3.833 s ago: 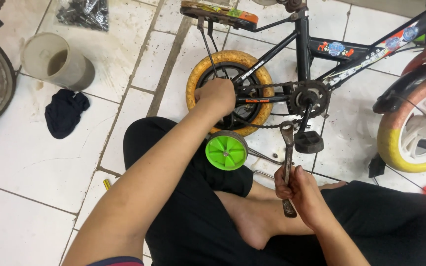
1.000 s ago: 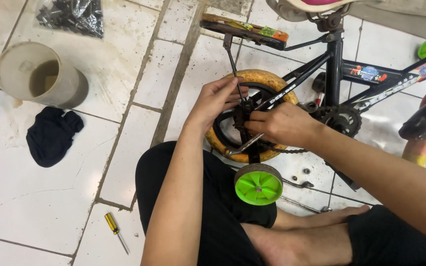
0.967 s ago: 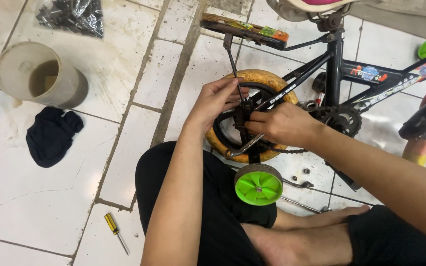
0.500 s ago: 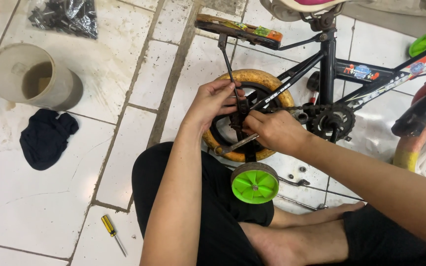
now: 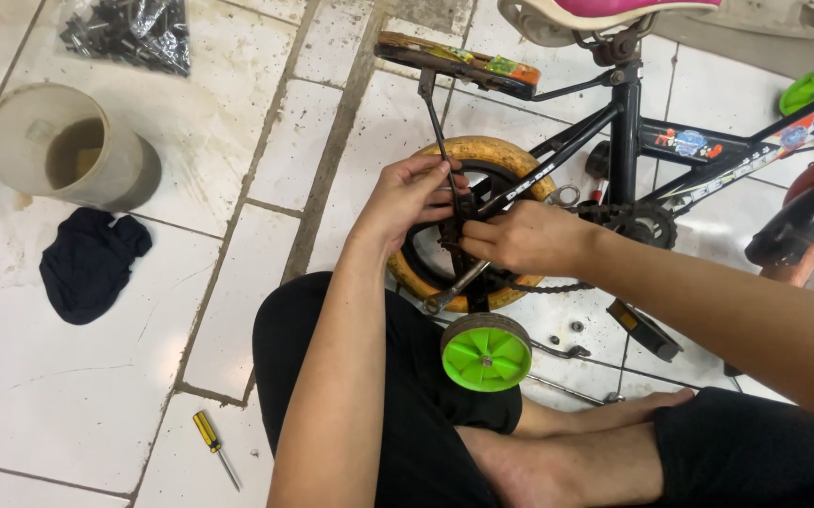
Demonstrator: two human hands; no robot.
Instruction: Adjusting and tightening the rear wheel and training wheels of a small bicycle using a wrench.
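Note:
A small child's bike stands in front of me, its rear wheel (image 5: pixel 488 154) with a worn yellow tyre close to my lap. My left hand (image 5: pixel 409 196) grips the rear hub from the left, fingers pinched by the thin rack strut. My right hand (image 5: pixel 518 240) is closed on a grey metal wrench (image 5: pixel 452 288) whose handle pokes down and left from the hub. The two hands almost touch at the axle, which they hide. A green training wheel (image 5: pixel 487 354) hangs just below them, above my crossed legs.
A beige bucket (image 5: pixel 68 146) and a dark cloth (image 5: pixel 92 265) lie on the tiled floor at left, a bag of dark parts (image 5: pixel 129 33) beyond. A yellow-handled screwdriver (image 5: pixel 213 448) rests by my knee. Loose nuts (image 5: pixel 567 329) and a pedal (image 5: pixel 647 330) sit right of the training wheel.
A few seconds ago my right hand held the wrench down near my lap; it now holds it at the hub beside my left hand. Over the last second both hands stay there.

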